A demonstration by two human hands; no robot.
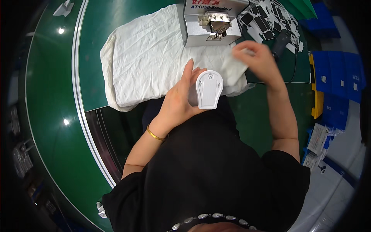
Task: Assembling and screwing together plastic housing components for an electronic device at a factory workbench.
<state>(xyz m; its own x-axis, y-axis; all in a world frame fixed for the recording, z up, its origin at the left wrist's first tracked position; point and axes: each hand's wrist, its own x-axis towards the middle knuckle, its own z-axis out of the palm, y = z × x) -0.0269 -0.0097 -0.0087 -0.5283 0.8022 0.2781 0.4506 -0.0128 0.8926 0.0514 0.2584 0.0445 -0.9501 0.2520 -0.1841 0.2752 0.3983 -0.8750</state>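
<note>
The left hand (178, 96), its forearm slanting up from the lower left, has its grip around a white, keyhole-shaped plastic housing (209, 91) before the chest, near a creased white cloth (147, 58). The right hand (258, 62), wrist bent inward, pinches a blurred whitish piece (234, 70). Blue plastic bins (331, 73) stand far right, contents hidden.

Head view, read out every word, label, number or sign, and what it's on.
Grey machine: red characters above dark lettering; I won't copy them.
Blue bins: small white labels, unreadable.
White packet: print too small to read.
Grey wrap: dark mark, unclear.
White piece: no readable print.
</note>
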